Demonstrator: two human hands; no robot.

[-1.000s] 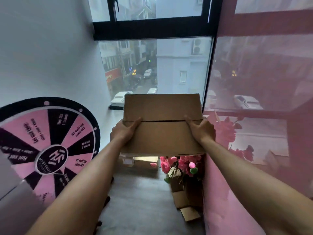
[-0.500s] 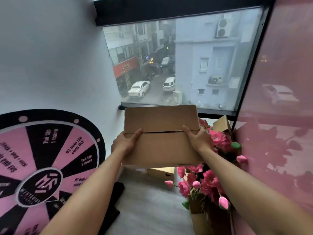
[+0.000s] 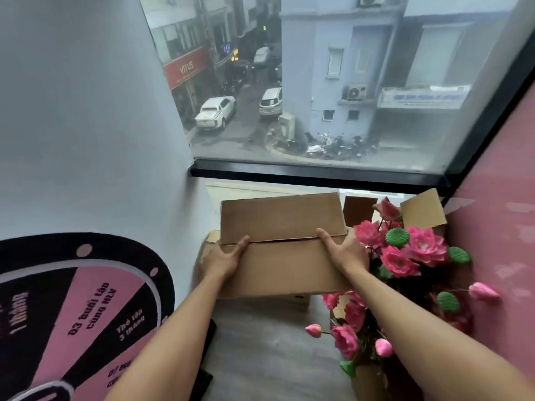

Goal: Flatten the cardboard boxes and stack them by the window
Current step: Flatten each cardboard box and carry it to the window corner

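Flattened box nearly at the window stack

Both hands, left hand (image 3: pixel 224 260) and right hand (image 3: pixel 346 253), grip the flattened cardboard box (image 3: pixel 282 244) at frame centre, above cardboard (image 3: pixel 212 236) lying below the window (image 3: pixel 333 82); setting down remains.

A large window (image 3: pixel 333 82) with a black frame filled the top of the view and looked down on a grey, hazy street. Outside stood a pale blue building (image 3: pixel 333 53), a red shop sign (image 3: pixel 186 68) reading VITUS, a white pickup (image 3: pixel 215 112) and a row of parked motorbikes (image 3: pixel 338 146). A plain white wall (image 3: pixel 81 111) ran down the left, and against it leaned a black-and-pink prize wheel (image 3: pixel 75 308) with printed segments. A pink wall (image 3: pixel 498 221) closed the right side. Pink artificial flowers (image 3: pixel 405 256) with green pods stood at its foot. The floor (image 3: pixel 260 348) was grey and wood-grained, in soft daylight.
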